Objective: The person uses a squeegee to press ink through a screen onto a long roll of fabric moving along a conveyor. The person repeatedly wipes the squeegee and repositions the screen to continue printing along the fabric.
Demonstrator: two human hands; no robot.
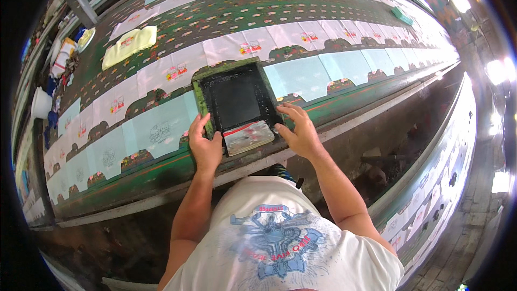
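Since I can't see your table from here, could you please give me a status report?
Left hand, right hand holding framed screen at opposite sides. Screen between pale blue pieces. Red-edged gray block across screen's near end.

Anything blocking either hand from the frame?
Nothing visible. The left hand is right at the left side of the frame, the right hand right at its right side. The block lies over its near end, between the hands, but leaves both sides reachable.

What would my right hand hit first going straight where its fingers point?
Most likely the dark-centred frame: your right hand seems to rest at its right edge, though contact is unclear.
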